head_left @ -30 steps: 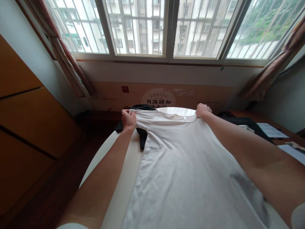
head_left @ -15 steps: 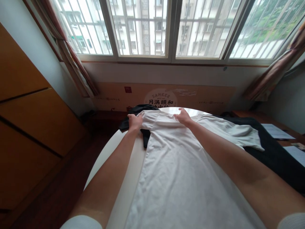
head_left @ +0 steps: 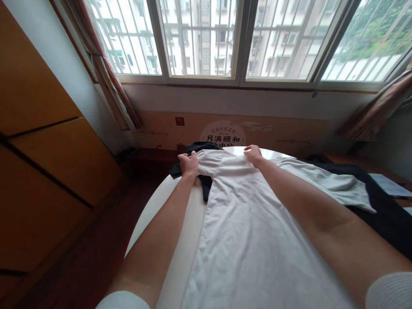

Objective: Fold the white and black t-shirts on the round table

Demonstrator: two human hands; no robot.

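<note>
A white T-shirt [head_left: 244,223] lies spread over a round white table [head_left: 151,219], its hem end toward me. My left hand [head_left: 188,163] is closed on the end of the shirt's left sleeve. At the collar and shoulder area, my right hand [head_left: 253,154] pinches the fabric, its fingertips partly hidden. The shirt's other sleeve stretches out to the right, past my right forearm. Beside my left hand, a black garment [head_left: 206,189] shows from under the sleeve and behind it.
Dark cloth [head_left: 383,219] covers the table's right side. Papers [head_left: 391,184] lie on a brown desk at the far right. A printed cardboard panel [head_left: 189,128] stands below the barred window. Wooden cabinets [head_left: 48,171] rise on the left.
The whole view has shifted slightly, so everything appears a little further right. Both hands stay on the shirt at about the same places; my right hand's fingers have drawn in closer.
</note>
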